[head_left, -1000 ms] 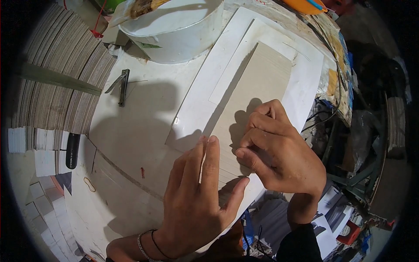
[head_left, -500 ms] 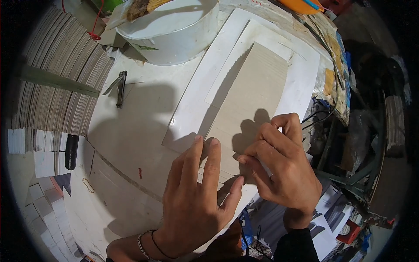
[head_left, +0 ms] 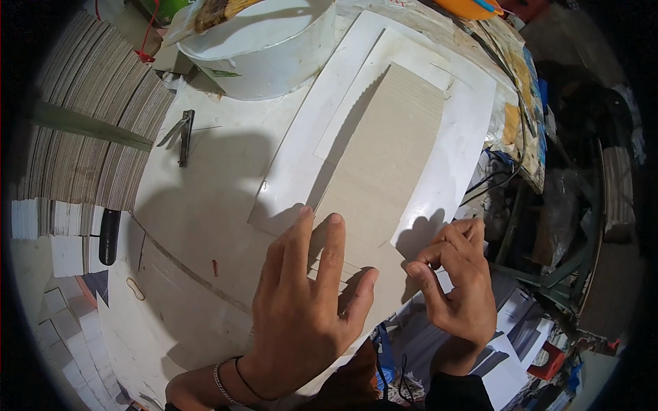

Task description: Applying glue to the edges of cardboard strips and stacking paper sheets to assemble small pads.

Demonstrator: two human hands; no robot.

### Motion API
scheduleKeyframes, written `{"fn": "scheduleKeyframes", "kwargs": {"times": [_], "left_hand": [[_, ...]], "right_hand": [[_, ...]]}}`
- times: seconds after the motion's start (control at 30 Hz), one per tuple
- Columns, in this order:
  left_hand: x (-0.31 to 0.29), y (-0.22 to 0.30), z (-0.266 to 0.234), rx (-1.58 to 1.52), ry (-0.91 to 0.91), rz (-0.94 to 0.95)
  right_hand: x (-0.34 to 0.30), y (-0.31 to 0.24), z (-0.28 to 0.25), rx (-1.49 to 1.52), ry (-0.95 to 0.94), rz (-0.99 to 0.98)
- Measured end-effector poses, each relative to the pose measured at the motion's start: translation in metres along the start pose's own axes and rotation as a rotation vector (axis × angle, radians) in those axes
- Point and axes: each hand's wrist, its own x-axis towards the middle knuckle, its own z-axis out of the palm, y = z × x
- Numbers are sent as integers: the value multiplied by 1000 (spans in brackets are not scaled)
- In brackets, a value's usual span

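A fanned stack of beige cardboard strips (head_left: 394,147) lies slantwise on white sheets (head_left: 442,178), its lower end toward me. My left hand (head_left: 301,294) rests at the stack's near left side, fingers stretched out and apart, the fingertips at its left edge. My right hand (head_left: 456,277) is closed, with thumb and forefinger pinching the right corner of a near cardboard strip (head_left: 385,284). That strip sticks out to the right of the others. Its lower part is partly hidden behind my left thumb.
A white tub (head_left: 264,58) with a brush (head_left: 216,14) across its rim stands at the back. Nail clippers (head_left: 185,140) and a rubber band (head_left: 136,289) lie on the white table (head_left: 199,233). Tall cardboard stacks (head_left: 75,123) rise at left. Past the right edge is clutter with cables (head_left: 524,130).
My right hand has moved right and slightly down, drawing the near strip's corner out from the stack. My left hand stays almost where it was.
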Motion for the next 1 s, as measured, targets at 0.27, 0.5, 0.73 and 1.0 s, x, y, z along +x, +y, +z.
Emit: {"fn": "scheduleKeyframes", "kwargs": {"times": [0.27,0.5,0.73,1.0], "left_hand": [[-1,0,-4,-28,-37,-28],[8,-7,-10,117,-35,16],[3,-20,16,86,-36,76],[4,-22,21,74,-40,85]], "right_hand": [[-51,9,-10,165,-27,187],[-75,8,2,346,88,232],[-86,-7,21,398,139,290],[-138,7,7,724,351,533]]}}
